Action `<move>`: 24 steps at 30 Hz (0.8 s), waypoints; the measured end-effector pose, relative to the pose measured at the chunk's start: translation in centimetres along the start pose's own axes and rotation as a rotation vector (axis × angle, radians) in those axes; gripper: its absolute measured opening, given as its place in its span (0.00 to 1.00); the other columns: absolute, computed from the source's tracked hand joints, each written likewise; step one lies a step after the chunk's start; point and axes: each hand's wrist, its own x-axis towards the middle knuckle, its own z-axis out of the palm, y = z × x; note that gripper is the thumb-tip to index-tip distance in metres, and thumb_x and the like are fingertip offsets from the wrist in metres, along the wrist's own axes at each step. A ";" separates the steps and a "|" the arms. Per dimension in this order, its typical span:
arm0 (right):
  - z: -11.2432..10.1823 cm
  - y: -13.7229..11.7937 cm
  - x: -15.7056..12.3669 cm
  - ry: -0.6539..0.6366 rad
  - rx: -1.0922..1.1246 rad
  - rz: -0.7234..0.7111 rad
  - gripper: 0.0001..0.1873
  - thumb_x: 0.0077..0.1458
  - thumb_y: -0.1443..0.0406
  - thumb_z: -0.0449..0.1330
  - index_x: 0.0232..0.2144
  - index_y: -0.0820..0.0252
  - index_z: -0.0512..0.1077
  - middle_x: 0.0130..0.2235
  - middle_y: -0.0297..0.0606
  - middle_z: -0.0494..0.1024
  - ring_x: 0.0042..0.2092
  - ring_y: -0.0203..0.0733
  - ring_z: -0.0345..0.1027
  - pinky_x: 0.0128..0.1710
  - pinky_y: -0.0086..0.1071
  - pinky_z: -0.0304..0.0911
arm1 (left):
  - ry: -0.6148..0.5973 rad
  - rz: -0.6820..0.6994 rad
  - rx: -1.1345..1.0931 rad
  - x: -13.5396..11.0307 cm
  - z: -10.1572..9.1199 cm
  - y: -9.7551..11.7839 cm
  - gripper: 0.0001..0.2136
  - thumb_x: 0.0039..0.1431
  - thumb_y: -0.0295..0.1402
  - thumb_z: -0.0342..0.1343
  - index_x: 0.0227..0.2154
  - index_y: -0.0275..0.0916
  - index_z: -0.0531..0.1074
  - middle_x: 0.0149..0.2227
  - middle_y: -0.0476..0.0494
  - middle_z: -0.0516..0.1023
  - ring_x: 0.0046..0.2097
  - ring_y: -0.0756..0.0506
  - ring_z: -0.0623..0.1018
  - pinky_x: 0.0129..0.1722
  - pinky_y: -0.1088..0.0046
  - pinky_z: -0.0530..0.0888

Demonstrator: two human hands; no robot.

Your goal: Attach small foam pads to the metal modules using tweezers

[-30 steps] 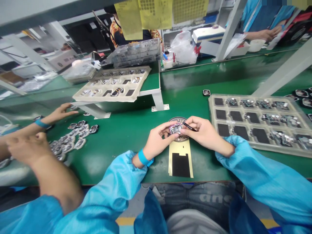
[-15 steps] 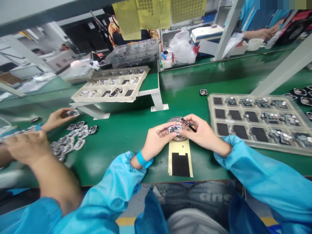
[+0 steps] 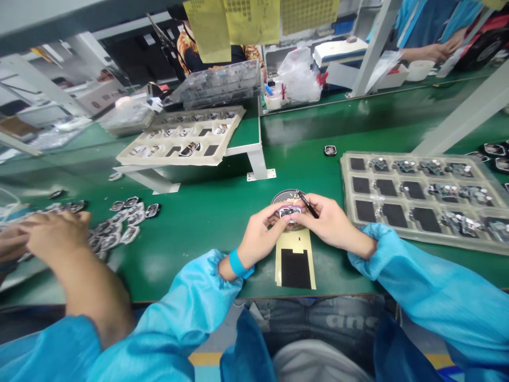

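My left hand point(image 3: 264, 233) is closed around a small rounded-square watch case point(image 3: 290, 212), its fingers and thumb at the case's left side. Against the right side of that case rests the thumb of my right hand point(image 3: 328, 220). Black tweezers point(image 3: 309, 206) lie in the right hand, pointing up and to the left. Small inner parts show inside the case, too fine to name. Behind and below the hands is a round grey perforated dish point(image 3: 283, 196), partly covered by them. A yellow sheet point(image 3: 313, 265) with a black pad point(image 3: 295, 269) lies just in front.
On the right stands a plastic compartment tray point(image 3: 345, 204) with circuit parts. Another tray point(image 3: 167, 157) rests on a raised stand at left. Watch cases point(image 3: 119, 223) lie piled near a co-worker's blurred hands point(image 3: 55, 233). One case point(image 3: 330, 150) sits alone on the green bench.
My hands have shifted slightly to the right with the watch case and tweezers. The co-worker's outstretched hand has drawn back left from beside the stand.
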 end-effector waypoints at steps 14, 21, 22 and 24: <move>-1.5 0.6 0.4 -0.003 -0.395 -0.239 0.19 0.56 0.54 0.68 0.45 0.59 0.76 0.44 0.41 0.78 0.45 0.45 0.73 0.46 0.37 0.69 | 0.117 0.247 0.465 0.1 0.1 0.0 0.13 0.64 0.32 0.60 0.49 0.39 0.80 0.41 0.42 0.82 0.36 0.49 0.76 0.37 0.74 0.76; -2.3 0.5 0.3 -0.004 -0.500 -0.517 0.09 0.66 0.60 0.60 0.43 0.56 0.77 0.41 0.40 0.77 0.44 0.41 0.72 0.44 0.36 0.69 | 0.069 0.367 0.648 -0.1 -0.3 -0.1 0.14 0.65 0.29 0.58 0.53 0.39 0.78 0.36 0.45 0.78 0.34 0.50 0.73 0.37 0.75 0.73; -2.2 0.6 0.3 -0.021 -0.510 -0.519 0.09 0.66 0.60 0.60 0.44 0.55 0.77 0.41 0.40 0.77 0.44 0.41 0.72 0.44 0.36 0.69 | 0.074 0.365 0.651 -0.1 -0.2 -0.1 0.14 0.65 0.29 0.58 0.53 0.39 0.78 0.36 0.45 0.78 0.34 0.50 0.73 0.37 0.75 0.73; -2.1 1.0 0.3 -0.041 -0.526 -0.531 0.10 0.66 0.59 0.61 0.46 0.54 0.77 0.42 0.39 0.77 0.45 0.41 0.73 0.44 0.36 0.69 | 0.081 0.356 0.650 -0.1 -0.2 -0.2 0.15 0.65 0.29 0.58 0.53 0.39 0.78 0.35 0.45 0.78 0.33 0.51 0.73 0.36 0.76 0.72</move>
